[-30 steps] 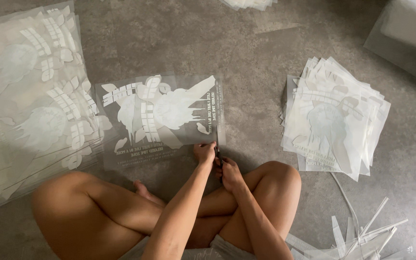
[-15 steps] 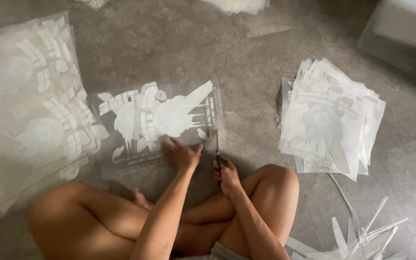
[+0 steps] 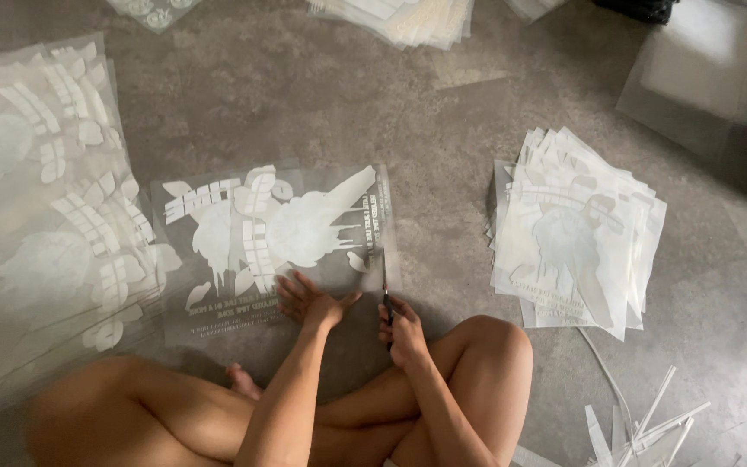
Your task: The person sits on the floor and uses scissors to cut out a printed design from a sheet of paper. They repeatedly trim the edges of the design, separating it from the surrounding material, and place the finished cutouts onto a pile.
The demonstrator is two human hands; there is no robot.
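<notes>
left hand (image 3: 309, 303) lies flat, fingers spread, pressing the clear film sheet (image 3: 274, 238) with white print onto the grey floor (image 3: 304, 95). right hand (image 3: 404, 329) is closed around scissors (image 3: 386, 290), blades at the sheet's right edge. stack of cut sheets (image 3: 577, 229) to the right, larger stack (image 3: 41, 207) to the left, trimmed strips (image 3: 641, 424) near the right knee.

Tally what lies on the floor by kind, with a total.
Printed clear sheet being cut: 1
Scissors: 1
Stacks of printed sheets: 3 (left, right, top)
Heap of cut strips: 1
Total: 6
</notes>
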